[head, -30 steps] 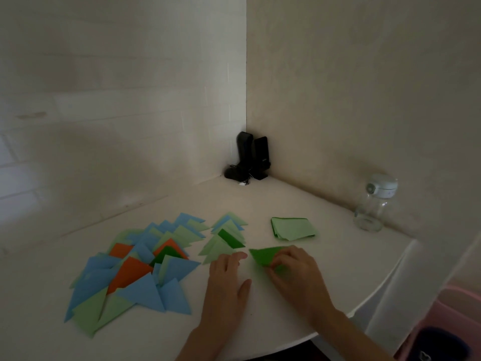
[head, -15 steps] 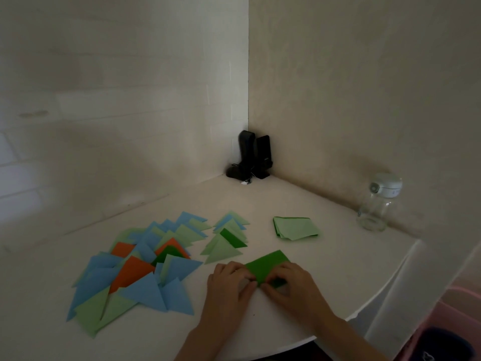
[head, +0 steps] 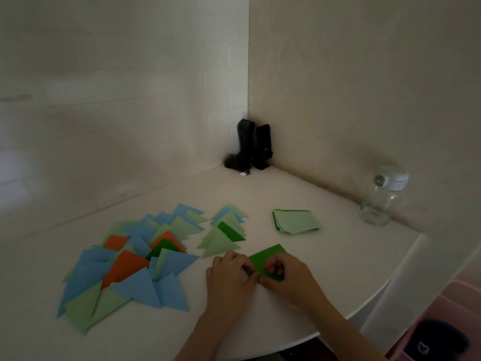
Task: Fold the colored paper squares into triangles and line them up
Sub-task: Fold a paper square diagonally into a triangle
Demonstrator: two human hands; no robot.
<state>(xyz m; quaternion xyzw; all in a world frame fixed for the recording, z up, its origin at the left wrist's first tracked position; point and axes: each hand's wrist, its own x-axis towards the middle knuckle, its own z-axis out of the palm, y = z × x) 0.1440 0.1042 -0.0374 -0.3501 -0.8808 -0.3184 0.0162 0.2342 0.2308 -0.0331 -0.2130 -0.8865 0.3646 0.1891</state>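
A dark green paper square [head: 268, 257] lies on the white table [head: 299, 303] near its front edge. My left hand [head: 230, 276] pinches its near left corner, and my right hand [head: 289, 276] grips its near edge with curled fingers; both cover the sheet's lower part. To the left spreads a pile of folded triangles [head: 130, 259] in blue, light green, orange and dark green. A smaller group of green triangles [head: 225, 230] sits just beyond my left hand. A stack of light green squares [head: 295, 221] lies further back on the right.
Two black speakers [head: 253, 145] stand in the wall corner at the back. A clear glass jar [head: 382, 199] with a white lid stands at the right by the wall. The table's curved edge runs close behind my wrists; a pink bin [head: 442, 332] is below right.
The dark green sheet went from a folded triangle under my right hand to an opened square. My left hand came across from the table to take its corner.
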